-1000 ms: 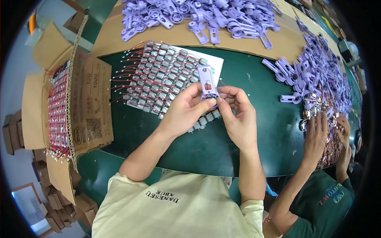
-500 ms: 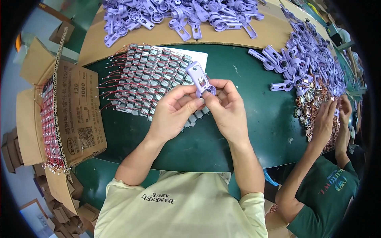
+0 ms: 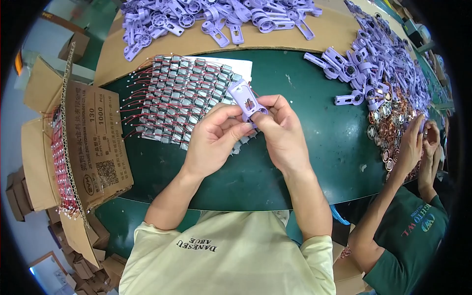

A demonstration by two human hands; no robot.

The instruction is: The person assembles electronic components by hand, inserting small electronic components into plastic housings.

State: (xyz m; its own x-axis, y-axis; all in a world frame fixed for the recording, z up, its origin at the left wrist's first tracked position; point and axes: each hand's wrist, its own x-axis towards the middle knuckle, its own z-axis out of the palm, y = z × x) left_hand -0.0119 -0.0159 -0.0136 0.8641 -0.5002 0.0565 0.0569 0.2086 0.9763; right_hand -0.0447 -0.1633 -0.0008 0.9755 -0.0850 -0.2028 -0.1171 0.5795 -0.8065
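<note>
Between both hands I hold a purple plastic housing (image 3: 239,92), long and rounded at its far end with a ring at its near end. My left hand (image 3: 210,139) pinches the ring's left side between thumb and fingers. My right hand (image 3: 284,137) grips the right side, its thumb pressed down into the ring. What lies under that thumb is hidden. Just beyond my left hand, small metal motors (image 3: 179,96) with red wires lie in close rows on a white sheet (image 3: 245,67).
An open cardboard box (image 3: 98,142) of wired motors stands at the left. Purple housings (image 3: 216,17) are heaped on cardboard (image 3: 290,43) at the back; another heap (image 3: 361,69) lies right, beside copper-coloured rings (image 3: 386,130). A co-worker's hands (image 3: 410,140) work there, on the green table (image 3: 324,142).
My right thumb has pushed farther over the housing's ring, and the housing has turned slightly. The whole view has shifted a little. At the right, the co-worker's hands have moved.
</note>
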